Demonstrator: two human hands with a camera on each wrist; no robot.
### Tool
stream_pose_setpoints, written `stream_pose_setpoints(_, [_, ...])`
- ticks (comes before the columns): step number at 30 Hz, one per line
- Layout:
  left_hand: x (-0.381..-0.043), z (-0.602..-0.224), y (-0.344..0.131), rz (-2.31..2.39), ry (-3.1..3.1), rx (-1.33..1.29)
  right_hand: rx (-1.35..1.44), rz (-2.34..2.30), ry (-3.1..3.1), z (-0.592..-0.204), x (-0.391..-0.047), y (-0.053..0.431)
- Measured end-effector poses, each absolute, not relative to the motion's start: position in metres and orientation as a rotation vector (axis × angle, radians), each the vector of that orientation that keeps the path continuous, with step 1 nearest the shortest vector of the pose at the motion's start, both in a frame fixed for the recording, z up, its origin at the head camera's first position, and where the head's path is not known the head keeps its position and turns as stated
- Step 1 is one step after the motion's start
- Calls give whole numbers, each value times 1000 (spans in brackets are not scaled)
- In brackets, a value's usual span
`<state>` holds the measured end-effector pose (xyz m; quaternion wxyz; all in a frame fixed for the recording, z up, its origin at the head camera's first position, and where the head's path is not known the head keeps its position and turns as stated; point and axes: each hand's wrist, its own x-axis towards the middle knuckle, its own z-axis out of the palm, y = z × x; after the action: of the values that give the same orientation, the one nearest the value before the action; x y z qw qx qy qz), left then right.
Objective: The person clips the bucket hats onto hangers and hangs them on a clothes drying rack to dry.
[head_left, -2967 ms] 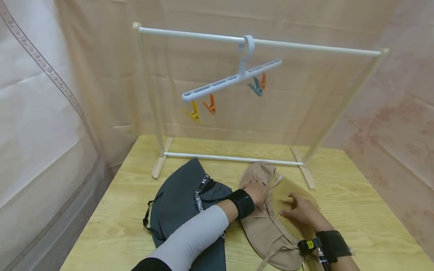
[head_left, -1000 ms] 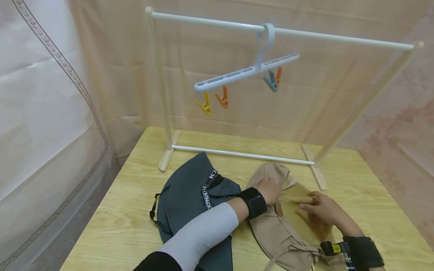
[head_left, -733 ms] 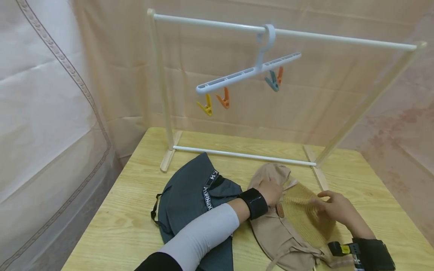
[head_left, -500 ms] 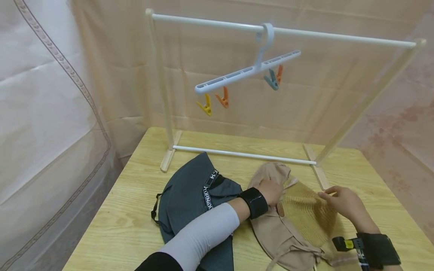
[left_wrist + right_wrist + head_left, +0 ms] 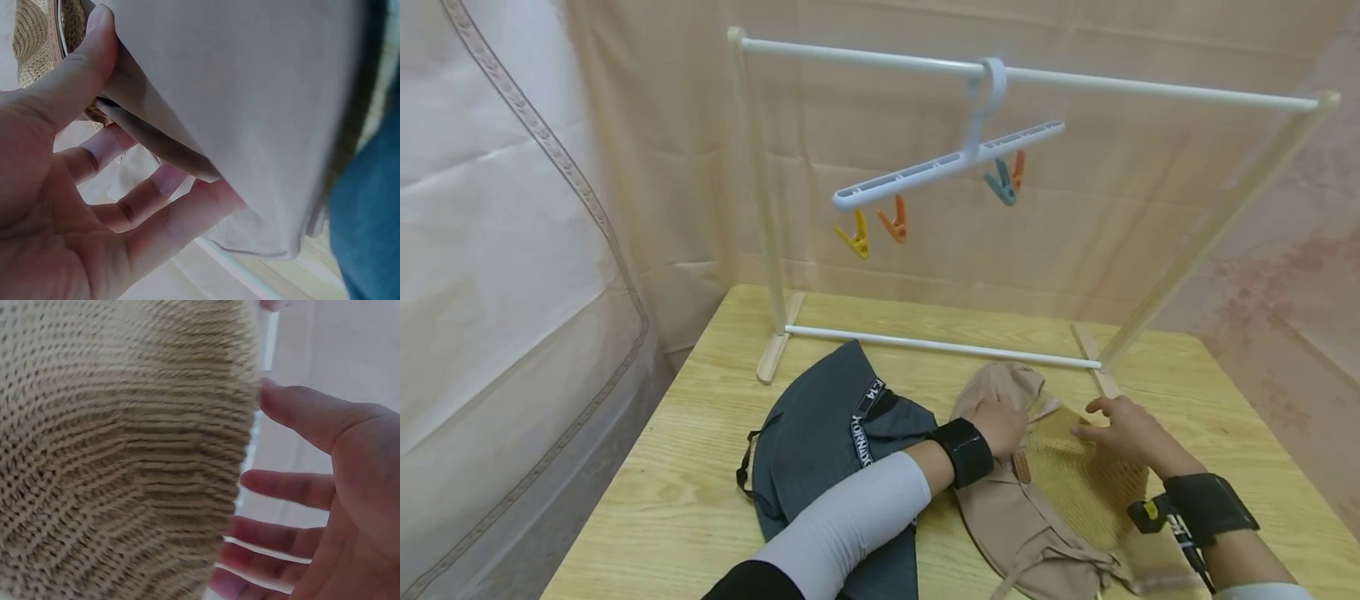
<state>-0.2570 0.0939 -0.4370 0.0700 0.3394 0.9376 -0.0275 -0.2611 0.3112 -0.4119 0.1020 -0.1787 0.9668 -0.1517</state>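
A beige sun hat (image 5: pixel 1000 508) with a woven straw part (image 5: pixel 1071 471) lies on the table. My left hand (image 5: pixel 1002 429) holds its fabric brim. In the left wrist view the thumb lies on one side of the fold and the fingers (image 5: pixel 162 219) reach under the other. My right hand (image 5: pixel 1131 429) is at the straw part's right edge. There, the right wrist view shows extended fingers (image 5: pixel 281 537) and a thumb at the woven rim (image 5: pixel 206 456). A dark grey hat (image 5: pixel 812 425) with black lettered trim lies to the left, partly beneath my left forearm.
Behind the hats stands a rack with a white top rail (image 5: pixel 865 58) and a low crossbar (image 5: pixel 940 343). From the rail hangs a pale blue hanger (image 5: pixel 947 164) with several coloured clips, among them a yellow clip (image 5: pixel 859 237). Curtains enclose the wooden table (image 5: pixel 677 467).
My right hand has shifted along the straw edge, first right, then back left and slightly farther away. My left hand stays on the brim. The head view has shifted, moving the rack in frame.
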Motion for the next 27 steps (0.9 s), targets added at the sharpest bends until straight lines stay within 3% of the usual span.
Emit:
stream_pose_setpoints(7, [-257,-438,97,-167,2815,1013,-533,-567,2732,-433,-267,309])
stream_pose_setpoints(14, [-268,-440,99,-12,2733,826,-540,-525,2787,-445,-269,308])
stream_pose_setpoints(27, [-268,-437,101,-167,2739,842,-525,-490,2825,-438,-266,320])
